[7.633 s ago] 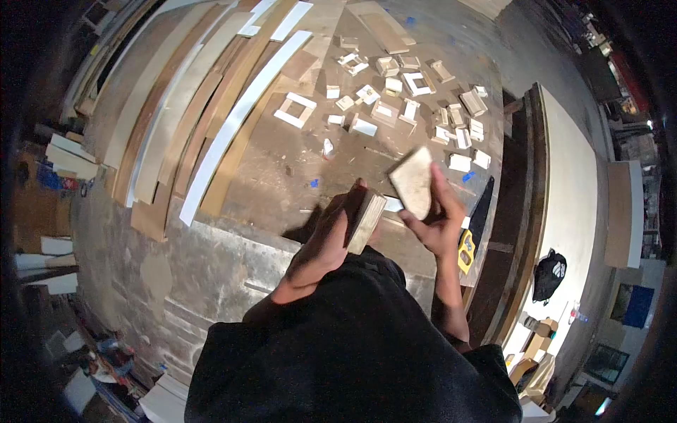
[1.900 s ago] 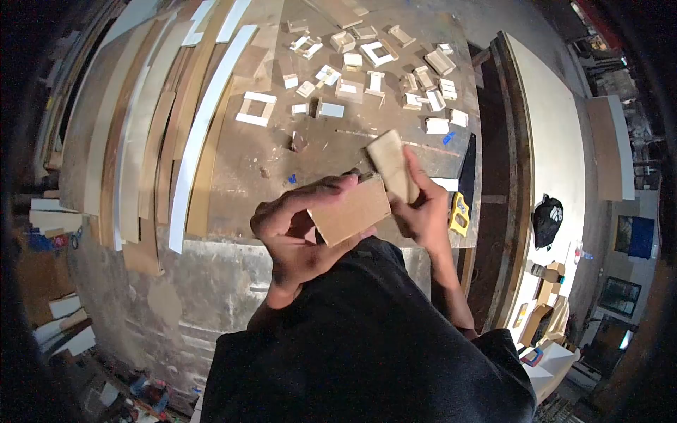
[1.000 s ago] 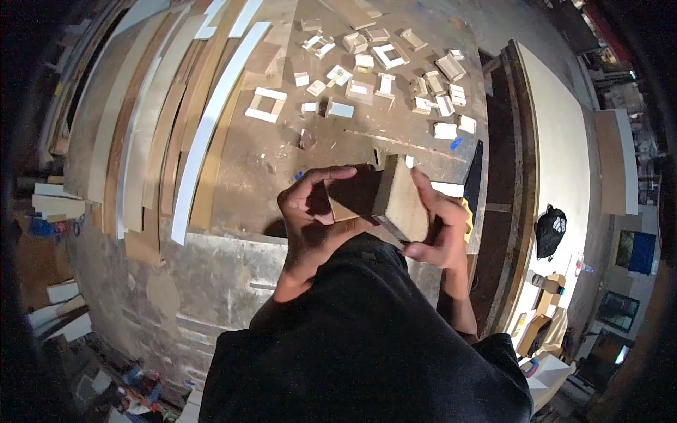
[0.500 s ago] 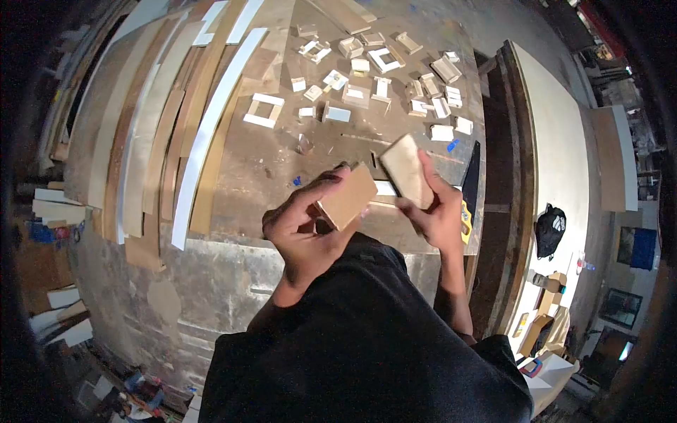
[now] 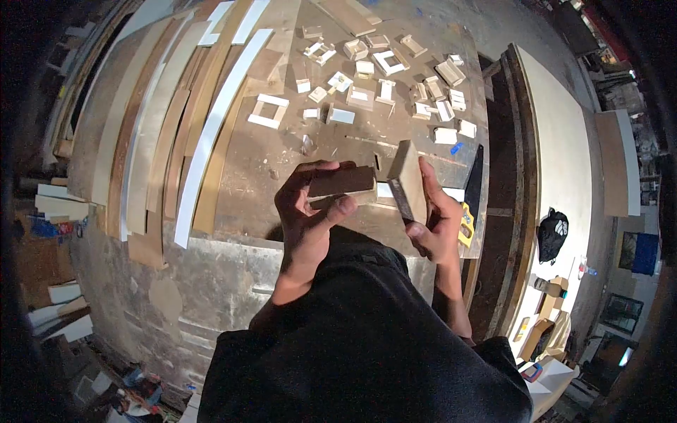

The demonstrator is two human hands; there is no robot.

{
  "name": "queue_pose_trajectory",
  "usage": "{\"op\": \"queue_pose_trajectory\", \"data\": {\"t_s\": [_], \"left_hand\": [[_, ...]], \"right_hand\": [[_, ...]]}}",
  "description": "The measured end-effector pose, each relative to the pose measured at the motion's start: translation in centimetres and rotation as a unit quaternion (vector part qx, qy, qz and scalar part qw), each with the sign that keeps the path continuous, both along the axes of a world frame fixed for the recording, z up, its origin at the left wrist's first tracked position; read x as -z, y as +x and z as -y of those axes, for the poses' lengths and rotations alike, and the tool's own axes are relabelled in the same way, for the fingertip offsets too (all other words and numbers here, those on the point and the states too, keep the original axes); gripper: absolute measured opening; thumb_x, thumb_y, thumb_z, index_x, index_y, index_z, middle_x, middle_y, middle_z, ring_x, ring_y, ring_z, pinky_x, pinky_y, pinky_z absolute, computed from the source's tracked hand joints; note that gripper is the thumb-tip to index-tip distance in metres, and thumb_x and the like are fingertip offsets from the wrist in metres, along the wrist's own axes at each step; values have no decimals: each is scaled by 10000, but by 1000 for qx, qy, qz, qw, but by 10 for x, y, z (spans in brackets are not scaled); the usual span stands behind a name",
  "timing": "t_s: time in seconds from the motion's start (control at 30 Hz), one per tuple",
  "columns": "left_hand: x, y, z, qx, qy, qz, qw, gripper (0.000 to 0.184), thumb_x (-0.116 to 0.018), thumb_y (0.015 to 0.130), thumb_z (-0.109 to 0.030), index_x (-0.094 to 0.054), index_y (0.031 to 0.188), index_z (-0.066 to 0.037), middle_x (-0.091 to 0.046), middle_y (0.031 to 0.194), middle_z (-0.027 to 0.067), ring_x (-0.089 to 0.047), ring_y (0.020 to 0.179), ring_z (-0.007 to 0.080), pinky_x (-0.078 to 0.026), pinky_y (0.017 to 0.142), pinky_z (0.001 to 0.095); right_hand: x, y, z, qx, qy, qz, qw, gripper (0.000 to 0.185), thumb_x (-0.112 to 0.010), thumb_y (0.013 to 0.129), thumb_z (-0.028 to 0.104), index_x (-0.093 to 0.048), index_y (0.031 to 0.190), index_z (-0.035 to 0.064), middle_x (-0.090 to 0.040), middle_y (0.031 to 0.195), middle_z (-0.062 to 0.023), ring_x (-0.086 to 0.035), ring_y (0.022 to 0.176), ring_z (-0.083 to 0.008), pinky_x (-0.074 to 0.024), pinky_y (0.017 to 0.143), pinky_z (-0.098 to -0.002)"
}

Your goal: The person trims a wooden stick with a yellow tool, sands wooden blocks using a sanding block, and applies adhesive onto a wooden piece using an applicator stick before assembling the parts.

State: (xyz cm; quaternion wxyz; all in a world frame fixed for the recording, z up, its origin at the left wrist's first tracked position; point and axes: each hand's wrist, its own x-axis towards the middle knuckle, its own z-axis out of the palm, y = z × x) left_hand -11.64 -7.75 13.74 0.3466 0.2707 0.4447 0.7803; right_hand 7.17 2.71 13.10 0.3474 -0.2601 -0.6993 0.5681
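My left hand (image 5: 310, 211) is closed around a brown wooden block (image 5: 343, 182), its long narrow side turned up, thumb along the near edge. In my right hand (image 5: 438, 218) a paler wooden block (image 5: 409, 185) stands nearly upright, pinched between thumb and fingers. The two blocks are close together but apart, held above the front part of the wooden workbench (image 5: 247, 166). Beneath them a white strip (image 5: 384, 190) lies on the bench, partly hidden by the right block. Right of my right hand is a handsaw with a yellow handle (image 5: 466, 225).
Long boards and white strips (image 5: 218, 134) lie along the bench's left side. Several small wooden pieces and a square frame (image 5: 268, 111) are spread at the back. Beyond a dark gap on the right, a pale panel (image 5: 564, 155) carries a black bag (image 5: 553, 235).
My left hand has rolled its block, so a dark narrow side now shows instead of the broad face. The right block has turned more upright, its edge facing me.
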Motion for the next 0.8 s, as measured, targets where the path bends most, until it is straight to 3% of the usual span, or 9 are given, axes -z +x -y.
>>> {"op": "queue_pose_trajectory", "data": {"t_s": [0.13,0.2,0.27,0.33,0.43,0.57,0.67,0.77,0.8], "left_hand": [[-5,1,4,36,2,78,996,522,-826,758,-152,-571,1176,31,-664,1157,156,-637,1037,207,-494,916,336],[-9,3,5,72,9,136,988,524,-816,757,-124,-570,1193,32,-659,1171,158,-629,1075,221,-467,967,345],[-12,7,7,84,30,192,977,533,-812,753,-114,-567,1203,34,-656,1176,161,-625,1090,231,-459,983,348],[-12,8,8,97,53,250,962,543,-808,749,-104,-564,1213,36,-654,1181,165,-622,1104,240,-451,999,351],[-10,0,9,83,48,268,959,557,-786,752,-74,-551,1244,40,-648,1196,178,-613,1132,261,-439,1023,361],[-12,0,9,107,82,253,958,560,-756,751,-48,-541,1261,44,-643,1206,193,-610,1146,268,-433,1037,366],[-10,1,8,115,66,287,949,576,-758,737,-49,-541,1263,44,-642,1208,197,-610,1148,272,-432,1042,375],[-8,5,9,114,53,269,955,601,-773,721,-61,-543,1267,39,-642,1211,194,-614,1143,274,-432,1046,379],[-8,7,9,117,59,250,959,611,-780,716,-68,-544,1270,36,-641,1215,192,-615,1141,274,-431,1047,376]], "right_hand": [[-9,-3,10,26,-32,-93,995,1043,-890,649,339,-370,1414,-143,-489,1425,-246,-511,1285,-259,-346,1098,-365],[-15,0,8,8,44,-83,995,1036,-887,646,351,-384,1404,-145,-470,1440,-253,-479,1323,-278,-341,1111,-391],[-16,0,4,-77,146,46,985,1044,-891,628,355,-392,1388,-158,-459,1448,-257,-461,1336,-283,-325,1121,-393],[0,-11,1,31,33,7,999,996,-879,638,306,-403,1392,-137,-530,1388,-251,-529,1260,-252,-366,1079,-370],[-7,-9,-8,48,27,119,991,950,-850,683,279,-392,1417,-112,-580,1343,-205,-564,1193,-210,-393,1039,-334],[-2,9,-4,7,-139,-42,989,981,-846,695,334,-374,1442,-90,-599,1300,-159,-577,1130,-175,-399,1012,-298],[-6,4,4,-26,-190,-104,976,1011,-865,661,356,-389,1427,-103,-554,1355,-210,-562,1201,-225,-371,1058,-331],[-9,-5,13,-51,6,-81,995,1038,-910,583,353,-442,1367,-141,-446,1445,-283,-409,1376,-304,-271,1148,-400],[-7,-7,8,-52,54,-56,996,967,-891,636,276,-429,1366,-157,-457,1448,-259,-423,1361,-284,-288,1138,-389]]}}
